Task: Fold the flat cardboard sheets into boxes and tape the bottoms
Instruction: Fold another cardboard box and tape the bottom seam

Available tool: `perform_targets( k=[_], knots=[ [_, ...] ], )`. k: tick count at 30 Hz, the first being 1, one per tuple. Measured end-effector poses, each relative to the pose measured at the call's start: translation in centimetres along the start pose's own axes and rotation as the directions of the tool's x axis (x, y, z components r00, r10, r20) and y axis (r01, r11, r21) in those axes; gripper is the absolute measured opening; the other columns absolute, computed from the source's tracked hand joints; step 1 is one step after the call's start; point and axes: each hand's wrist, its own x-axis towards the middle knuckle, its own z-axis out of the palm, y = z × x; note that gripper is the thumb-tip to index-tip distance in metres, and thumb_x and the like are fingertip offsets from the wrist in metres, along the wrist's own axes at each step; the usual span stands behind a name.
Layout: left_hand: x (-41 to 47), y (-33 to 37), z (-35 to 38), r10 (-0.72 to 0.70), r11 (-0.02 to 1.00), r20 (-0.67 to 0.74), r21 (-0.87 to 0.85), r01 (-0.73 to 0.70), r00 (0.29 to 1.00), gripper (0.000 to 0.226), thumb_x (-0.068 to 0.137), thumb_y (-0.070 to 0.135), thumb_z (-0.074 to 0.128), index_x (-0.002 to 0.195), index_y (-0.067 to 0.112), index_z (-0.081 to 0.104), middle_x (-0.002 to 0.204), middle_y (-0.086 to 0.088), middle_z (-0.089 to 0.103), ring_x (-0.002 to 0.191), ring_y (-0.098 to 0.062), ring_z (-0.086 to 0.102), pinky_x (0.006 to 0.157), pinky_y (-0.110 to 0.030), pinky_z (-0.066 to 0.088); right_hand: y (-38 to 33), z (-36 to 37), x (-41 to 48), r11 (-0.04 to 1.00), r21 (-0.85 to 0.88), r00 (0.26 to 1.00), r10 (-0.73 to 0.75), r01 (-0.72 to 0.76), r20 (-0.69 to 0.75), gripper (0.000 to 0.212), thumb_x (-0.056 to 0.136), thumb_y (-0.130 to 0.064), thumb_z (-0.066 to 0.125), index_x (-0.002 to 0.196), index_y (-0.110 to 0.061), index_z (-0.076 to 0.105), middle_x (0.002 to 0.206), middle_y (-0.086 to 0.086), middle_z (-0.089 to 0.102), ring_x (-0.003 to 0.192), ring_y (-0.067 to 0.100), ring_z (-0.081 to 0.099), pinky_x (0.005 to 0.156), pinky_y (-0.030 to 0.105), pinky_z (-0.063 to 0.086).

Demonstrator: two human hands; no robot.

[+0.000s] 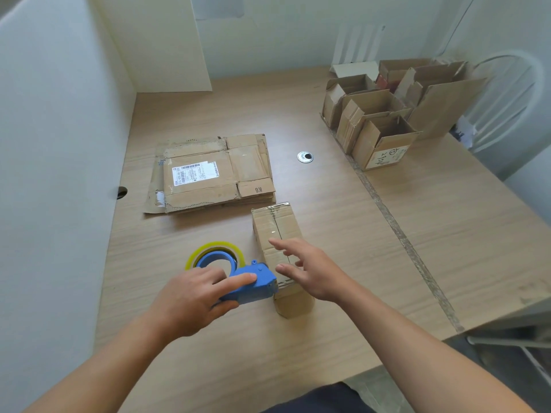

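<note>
Evidently taping: left hand [193,298] grips the tape dispenser [253,286] at the lower end of the box [278,229]; right hand [311,271] holds its fingers spread over the seam. Next, probably, sever the tape.

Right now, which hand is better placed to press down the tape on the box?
Likely right: the right hand is open over the taped cardboard box; the left hand grips the tape dispenser.

Tape dispenser [257,289] handle hidden under left hand [193,299]; label [195,173] print too small to read
</note>
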Motion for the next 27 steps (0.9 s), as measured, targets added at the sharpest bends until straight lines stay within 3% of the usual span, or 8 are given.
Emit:
perform_targets(
  k=[3,7,13,17,20,22,24,27],
  knots=[
    [0.2,0.3,-0.2,0.031,0.999,-0.005,-0.009,-0.031,0.999,0.041,0.098,0.048,0.042,0.138,0.038,0.044,0.079,0.007,0.056,0.062,-0.017,0.054,0.048,-0.027,0.044,-0.3,0.1,0.2,1.000,0.020,1.000,-0.020,0.020,-0.010,0.032,0.096,-0.026,0.064,0.128,-0.026,0.064,0.129,-0.010,0.058,0.118,0.003,0.052,0.095,0.019,0.043],
    [0.4,0.6,-0.5,0.047,0.999,0.003,-0.015,-0.047,0.999,0.041,0.099,0.049,0.041,0.139,0.038,0.043,0.080,0.008,0.056,0.064,-0.015,0.054,0.049,-0.027,0.045,-0.6,0.2,0.3,0.994,0.106,0.998,0.008,-0.001,-0.068,0.008,0.094,-0.024,0.067,0.098,-0.020,0.072,0.113,-0.013,0.061,0.112,0.005,0.057,0.093,0.032,0.051],
    [0.2,1.0,-0.2,-0.043,0.988,0.072,-0.143,0.053,0.997,0.052,0.095,0.062,0.041,0.145,0.052,0.030,0.088,0.014,0.063,0.076,-0.009,0.060,0.059,-0.021,0.049,0.0,0.4,-0.4,0.985,0.149,0.986,0.105,-0.086,-0.127,0.007,0.090,-0.026,0.071,0.083,-0.024,0.070,0.111,-0.013,0.059,0.106,0.004,0.058,0.090,0.034,0.051],
    [0.8,1.3,-0.9,-0.189,0.929,0.231,-0.274,0.250,0.955,0.061,0.081,0.068,0.040,0.135,0.075,0.012,0.116,0.021,0.063,0.095,-0.007,0.059,0.077,-0.018,0.045,0.7,-0.1,-1.3,0.966,0.185,0.970,0.207,-0.183,-0.123,0.014,0.088,-0.028,0.073,0.075,-0.024,0.070,0.112,-0.014,0.053,0.106,0.005,0.056,0.090,0.027,0.047],
    [1.5,1.1,-1.7,-0.222,0.896,0.349,-0.295,0.331,0.911,0.052,0.075,0.071,0.038,0.120,0.084,0.016,0.106,0.037,0.056,0.085,-0.002,0.052,0.073,-0.006,0.035,1.7,-1.0,-2.5,0.934,0.248,0.931,0.308,-0.256,-0.198,0.015,0.087,-0.024,0.074,0.074,-0.018,0.071,0.106,-0.008,0.053,0.102,0.005,0.056,0.086,0.020,0.040],
    [1.3,0.5,-2.1,-0.253,0.881,0.423,-0.270,0.388,0.870,0.050,0.070,0.072,0.038,0.116,0.083,0.023,0.099,0.028,0.061,0.083,-0.004,0.056,0.071,-0.010,0.040,3.3,-1.9,-3.4,0.896,0.319,0.884,0.394,-0.308,-0.251,0.016,0.085,-0.024,0.075,0.071,-0.016,0.070,0.103,-0.004,0.054,0.098,0.009,0.057,0.088,0.025,0.042],
    [1.4,0.0,-2.7,-0.279,0.836,0.500,-0.293,0.464,0.820,0.049,0.069,0.070,0.046,0.117,0.077,0.036,0.106,0.022,0.065,0.088,0.000,0.059,0.074,-0.014,0.044,4.6,-2.7,-4.1,0.837,0.400,0.846,0.484,-0.372,-0.226,0.018,0.083,-0.026,0.075,0.069,-0.017,0.069,0.104,-0.001,0.053,0.096,0.014,0.058,0.092,0.037,0.046],
    [2.6,0.0,-2.7,-0.298,0.755,0.580,-0.343,0.559,0.758,0.046,0.075,0.059,0.060,0.120,0.065,0.049,0.112,0.030,0.061,0.095,0.008,0.058,0.076,-0.013,0.043,4.9,-2.6,-4.0,0.746,0.477,0.799,0.586,-0.466,-0.137,0.023,0.082,-0.029,0.071,0.065,-0.016,0.061,0.077,0.001,0.051,0.074,0.020,0.048,0.072,0.039,0.043]
  ],
)
